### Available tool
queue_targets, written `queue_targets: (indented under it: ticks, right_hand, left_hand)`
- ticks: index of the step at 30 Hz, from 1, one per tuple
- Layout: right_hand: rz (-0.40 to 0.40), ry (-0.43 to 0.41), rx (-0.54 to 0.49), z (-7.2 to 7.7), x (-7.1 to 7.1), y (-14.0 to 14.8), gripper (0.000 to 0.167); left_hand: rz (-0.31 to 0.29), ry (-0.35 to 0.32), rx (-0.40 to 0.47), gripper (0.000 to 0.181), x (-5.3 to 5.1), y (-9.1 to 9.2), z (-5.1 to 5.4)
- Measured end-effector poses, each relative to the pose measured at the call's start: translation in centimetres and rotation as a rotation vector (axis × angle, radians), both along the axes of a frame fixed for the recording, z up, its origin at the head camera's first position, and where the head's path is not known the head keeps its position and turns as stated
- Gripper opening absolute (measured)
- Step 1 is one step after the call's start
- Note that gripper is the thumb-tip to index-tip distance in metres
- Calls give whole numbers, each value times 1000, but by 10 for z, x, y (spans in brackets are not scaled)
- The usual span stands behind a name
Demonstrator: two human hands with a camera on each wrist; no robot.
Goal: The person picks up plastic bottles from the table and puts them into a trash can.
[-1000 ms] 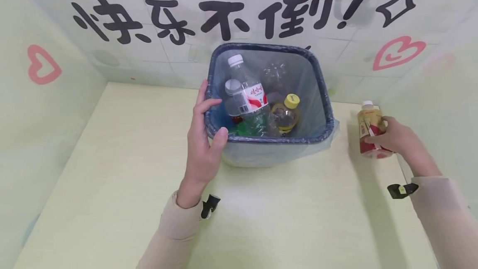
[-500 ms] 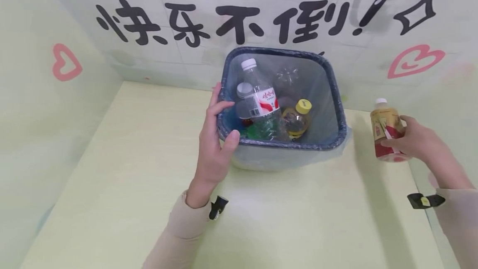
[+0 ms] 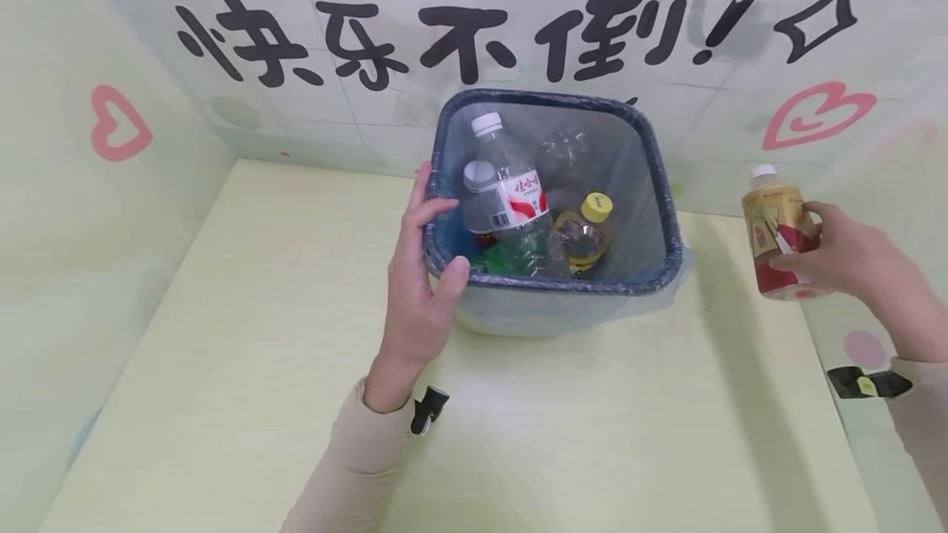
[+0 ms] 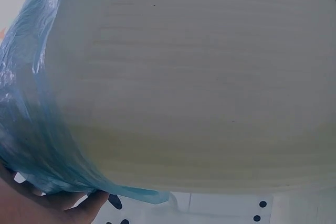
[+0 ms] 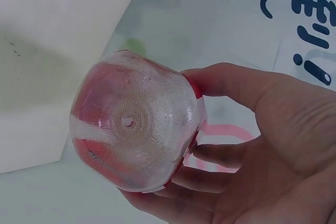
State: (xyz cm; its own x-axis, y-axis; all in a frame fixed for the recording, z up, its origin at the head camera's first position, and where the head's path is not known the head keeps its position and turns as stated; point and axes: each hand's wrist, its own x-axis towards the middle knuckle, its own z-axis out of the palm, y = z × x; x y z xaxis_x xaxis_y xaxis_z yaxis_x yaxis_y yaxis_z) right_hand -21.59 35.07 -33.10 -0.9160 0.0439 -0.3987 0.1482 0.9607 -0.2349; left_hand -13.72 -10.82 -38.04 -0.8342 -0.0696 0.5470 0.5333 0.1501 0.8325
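A trash bin (image 3: 659, 187) with a dark rim and a thin bluish liner bag (image 4: 31, 108) stands near the back wall. My left hand (image 3: 418, 286) holds its left side, index finger over the rim and thumb at the front corner. Inside lie several plastic bottles, among them a clear bottle (image 3: 511, 179) with a white cap and a yellow-capped bottle (image 3: 585, 233). To the right of the bin, my right hand (image 3: 862, 257) grips a red and yellow drink bottle (image 3: 773, 241) with a white cap. The right wrist view shows the clear base of this bottle, fingers and thumb around its side.
The pale table (image 3: 592, 426) runs beneath the bin, with its right edge close to a side wall. Behind the bin rises a back wall (image 3: 355, 113) with large black characters. A heart (image 3: 818, 115) is drawn at its right.
My right hand has raised the drink bottle off the table and shifted it slightly right, away from the bin. My left hand stays at the rim. The head view has shifted a little.
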Motion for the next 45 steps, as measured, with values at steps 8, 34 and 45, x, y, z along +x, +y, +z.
queue_targets:
  ticks: [8,34,45]
  right_hand:
    - [10,43,22,20,0,-5,104]
    - [33,262,-27,83,1,-32,88]
    - [-79,319,-29,97,-8,-24,91]
  left_hand:
    - [-15,8,22,68,-1,1,-1]
    - [-30,13,51,63,-2,0,-3]
    - [-29,22,47,59,-2,1,-4]
